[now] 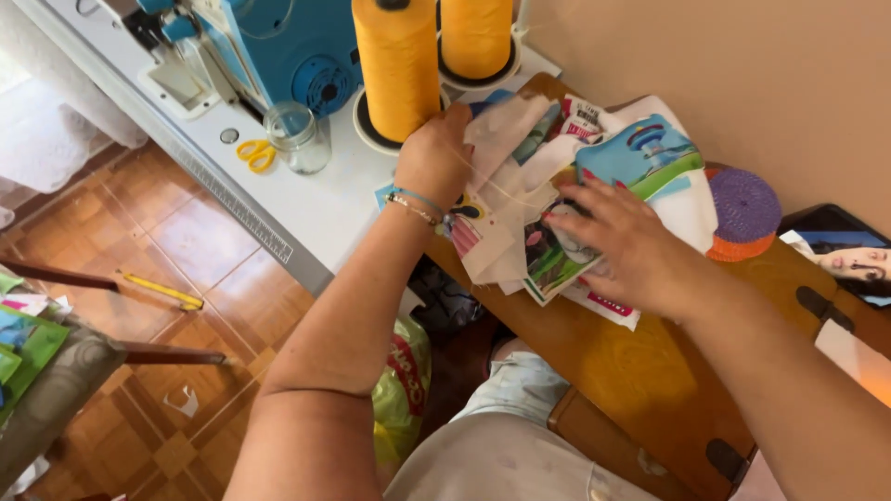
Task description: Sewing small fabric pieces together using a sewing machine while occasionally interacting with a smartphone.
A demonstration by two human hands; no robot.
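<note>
Printed fabric pieces (548, 199) are being sorted on the wooden counter (650, 371): left hand (434, 158) pinches one, right hand (624, 243) lies flat, fingers spread; lifting a single piece calls for care.

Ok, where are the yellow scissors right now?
In the head view, the yellow scissors lie upper left on the white sewing table, just left of the glass jar, below the blue sewing machine.

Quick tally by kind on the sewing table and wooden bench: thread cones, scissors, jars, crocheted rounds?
Orange thread cones: 2
Yellow scissors: 1
Glass jar: 1
Crocheted rounds, purple over orange: 2
Total: 6
</note>
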